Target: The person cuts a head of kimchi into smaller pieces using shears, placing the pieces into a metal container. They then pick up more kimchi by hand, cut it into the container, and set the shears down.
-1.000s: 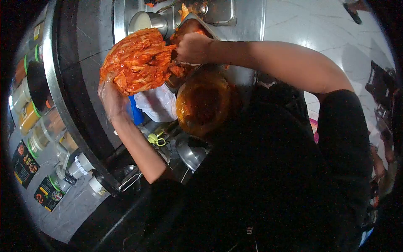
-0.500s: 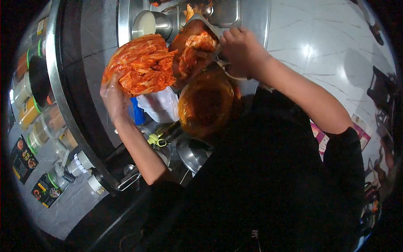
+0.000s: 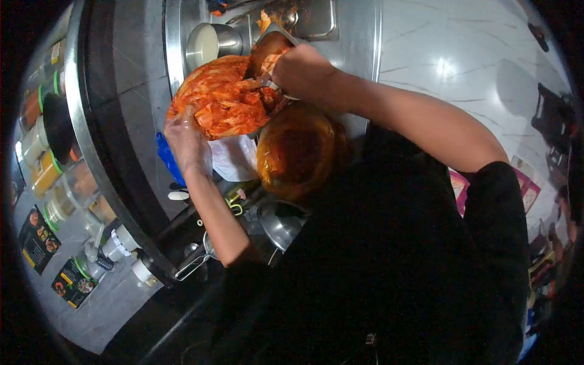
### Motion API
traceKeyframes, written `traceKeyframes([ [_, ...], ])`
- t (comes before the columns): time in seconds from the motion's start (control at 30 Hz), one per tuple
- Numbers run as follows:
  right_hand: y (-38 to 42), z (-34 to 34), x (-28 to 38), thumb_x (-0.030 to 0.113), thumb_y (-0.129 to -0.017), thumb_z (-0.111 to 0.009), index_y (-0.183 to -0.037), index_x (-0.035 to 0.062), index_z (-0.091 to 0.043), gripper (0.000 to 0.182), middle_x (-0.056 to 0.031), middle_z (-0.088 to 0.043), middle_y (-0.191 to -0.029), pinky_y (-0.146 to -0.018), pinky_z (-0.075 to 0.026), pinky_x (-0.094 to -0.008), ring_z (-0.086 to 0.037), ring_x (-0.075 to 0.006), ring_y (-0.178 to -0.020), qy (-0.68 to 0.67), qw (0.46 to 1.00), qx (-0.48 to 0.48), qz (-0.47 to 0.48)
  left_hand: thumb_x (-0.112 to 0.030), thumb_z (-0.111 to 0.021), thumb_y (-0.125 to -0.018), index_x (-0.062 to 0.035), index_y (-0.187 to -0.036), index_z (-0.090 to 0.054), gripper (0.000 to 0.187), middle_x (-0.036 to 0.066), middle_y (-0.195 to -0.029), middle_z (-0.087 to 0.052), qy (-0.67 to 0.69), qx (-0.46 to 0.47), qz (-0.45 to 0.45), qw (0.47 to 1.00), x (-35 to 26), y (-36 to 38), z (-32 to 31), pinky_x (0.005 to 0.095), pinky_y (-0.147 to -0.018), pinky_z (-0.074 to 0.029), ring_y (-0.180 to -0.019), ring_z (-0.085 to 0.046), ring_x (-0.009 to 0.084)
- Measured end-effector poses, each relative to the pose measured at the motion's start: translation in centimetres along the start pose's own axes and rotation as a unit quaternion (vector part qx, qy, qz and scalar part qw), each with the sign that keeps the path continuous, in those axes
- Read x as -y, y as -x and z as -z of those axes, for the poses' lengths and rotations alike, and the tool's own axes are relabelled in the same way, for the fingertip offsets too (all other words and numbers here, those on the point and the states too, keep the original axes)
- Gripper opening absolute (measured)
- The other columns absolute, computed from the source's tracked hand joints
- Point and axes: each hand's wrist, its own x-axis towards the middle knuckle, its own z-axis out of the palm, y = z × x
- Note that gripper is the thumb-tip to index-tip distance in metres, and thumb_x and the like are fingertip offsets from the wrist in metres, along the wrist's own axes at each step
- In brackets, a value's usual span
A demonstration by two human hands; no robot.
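In a clear plastic glove, my left hand (image 3: 187, 137) grips a large bunch of kimchi (image 3: 228, 112) from its near left side, with red-coated leaves hanging to the right. My right hand (image 3: 301, 70) is closed around scissors (image 3: 263, 81), whose metal blades reach into the kimchi's right edge; part of the handle shows below the fingers. Under both hands sits a metal pan (image 3: 281, 29) with more kimchi in it, partly hidden. Just nearer to me stands a round container (image 3: 331, 146) with reddish-brown residue or liquid inside.
A steel pot (image 3: 230, 41) of whitish liquid stands beyond the kimchi. A white plastic bag (image 3: 234, 159) and a blue item (image 3: 167, 159) lie below my left hand. Nearer are a metal bowl (image 3: 281, 226) and a strainer (image 3: 193, 266). Lidded jars (image 3: 45, 167) line the left.
My right hand has moved left with the scissors, bringing the blades to the kimchi. My left hand and the bunch have shifted slightly right.
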Motion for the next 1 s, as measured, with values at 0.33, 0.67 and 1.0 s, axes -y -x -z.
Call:
traceKeyframes([
  [0.33,5.6,2.3,-2.3,0.062,-0.086,-0.064,-0.088,0.0161,-0.076,0.047,-0.006,-0.072,-0.077,-0.062,-0.054,-0.041,-0.072,-0.0251,-0.069,-0.063,0.981,0.153,-0.103,-0.006,-0.063,-0.093,0.0096,-0.124,-0.058,0.035,0.02,-0.114,-0.068,0.01,0.014,-0.022,1.0,2.9,-2.0,1.8,0.0361,-0.08,-0.061,-0.096,-0.072,0.0263],
  [0.67,4.6,-2.7,2.7,0.088,-0.082,-0.046,-0.081,0.0207,-0.047,0.067,0.0056,-0.046,-0.068,-0.049,-0.038,-0.0235,-0.044,-0.0055,-0.057,-0.832,0.475,0.263,-0.118,0.004,-0.058,-0.091,0.009,-0.13,-0.053,0.039,0.018,-0.117,-0.067,0.041,0.071,-0.032,0.996,3.3,-2.2,2.1,0.0342,-0.085,-0.059,-0.1,-0.07,0.0244],
  [1.0,2.8,-3.8,7.2,0.068,-0.096,-0.051,-0.071,0.0116,-0.057,0.062,0.0003,-0.056,-0.064,-0.053,-0.043,-0.0272,-0.052,-0.0096,-0.055,-0.847,0.475,0.119,-0.21,0.002,-0.063,-0.089,0.0088,-0.127,-0.054,0.039,0.017,-0.114,-0.068,-0.055,0.088,-0.043,0.994,4.3,-2.8,3.2,0.0328,-0.085,-0.058,-0.098,-0.069,0.0217],
])
